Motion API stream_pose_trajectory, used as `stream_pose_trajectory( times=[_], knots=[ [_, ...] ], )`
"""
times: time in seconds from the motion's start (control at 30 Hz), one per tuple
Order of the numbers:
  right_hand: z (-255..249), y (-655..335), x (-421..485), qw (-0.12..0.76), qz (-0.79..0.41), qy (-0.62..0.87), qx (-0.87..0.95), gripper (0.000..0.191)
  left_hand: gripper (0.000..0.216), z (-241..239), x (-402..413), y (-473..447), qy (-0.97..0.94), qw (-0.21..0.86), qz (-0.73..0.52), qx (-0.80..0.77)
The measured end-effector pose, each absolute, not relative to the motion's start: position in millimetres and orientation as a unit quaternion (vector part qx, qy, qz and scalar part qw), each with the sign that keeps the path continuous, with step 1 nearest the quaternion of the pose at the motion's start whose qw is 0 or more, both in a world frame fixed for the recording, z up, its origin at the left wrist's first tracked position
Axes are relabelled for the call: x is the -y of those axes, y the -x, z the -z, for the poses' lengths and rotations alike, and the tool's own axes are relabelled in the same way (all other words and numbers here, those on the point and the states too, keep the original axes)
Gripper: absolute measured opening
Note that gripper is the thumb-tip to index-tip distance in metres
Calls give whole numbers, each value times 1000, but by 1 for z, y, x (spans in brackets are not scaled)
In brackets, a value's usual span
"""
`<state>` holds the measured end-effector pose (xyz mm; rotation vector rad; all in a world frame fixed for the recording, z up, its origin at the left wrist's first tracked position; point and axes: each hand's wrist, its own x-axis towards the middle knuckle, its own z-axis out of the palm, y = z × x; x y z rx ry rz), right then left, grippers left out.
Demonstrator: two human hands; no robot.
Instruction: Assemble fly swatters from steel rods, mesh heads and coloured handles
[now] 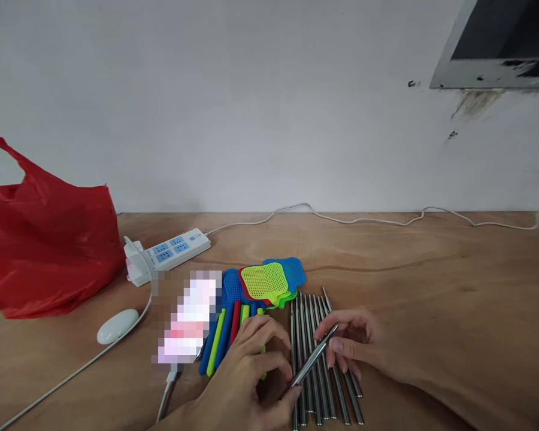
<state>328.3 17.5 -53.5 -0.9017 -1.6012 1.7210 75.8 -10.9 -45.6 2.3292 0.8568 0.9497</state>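
Observation:
Both of my hands hold one shiny telescopic metal rod (313,363), tilted with its far end up to the right. My left hand (256,371) pinches the near end between thumb and fingers. My right hand (348,341) has thumb and fingers closed on the far end. Beneath them, several similar metal rods (320,389) lie side by side on the table. Behind my left hand lie coloured plastic handles (216,344) in blue, green and red, partly hidden by it. Beyond these is an overlapping pile of mesh fly swatter heads (265,281), yellow-green, blue, red and green.
Left of the handles lies a blurred-out phone (188,320) with a cable attached. A white power strip (175,254), a white mouse-like object (117,326) and a red plastic bag (49,239) stand farther left. A white cord (363,220) runs along the wall.

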Motion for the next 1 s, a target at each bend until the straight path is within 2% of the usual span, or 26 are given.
stream_pose_trajectory(
  times=[0.1,0.2,0.33,0.4,0.47,0.57,0.83,1.0],
  knots=[
    [53,-326,-18,316,-687,326,568,36,9,41,10,-75,-856,241,-328,-317],
    [54,-327,-19,388,-695,330,508,37,8,33,6,-71,-863,198,-312,-343],
    [50,-331,-23,486,-685,358,409,36,15,27,-8,-58,-865,45,-298,-402],
    [48,-333,-26,506,-675,370,389,35,14,28,-16,-52,-865,-29,-279,-416],
    [48,-334,-29,509,-672,376,384,36,22,30,-21,-48,-869,-72,-257,-416],
    [49,-334,-32,510,-671,378,382,35,36,31,-23,-47,-877,-95,-224,-414],
    [48,-332,-31,509,-664,395,380,38,52,32,-20,-49,-886,-127,-183,-407],
    [52,-332,-32,510,-665,384,387,36,51,31,-19,-50,-887,-109,-166,-417]
  ],
)
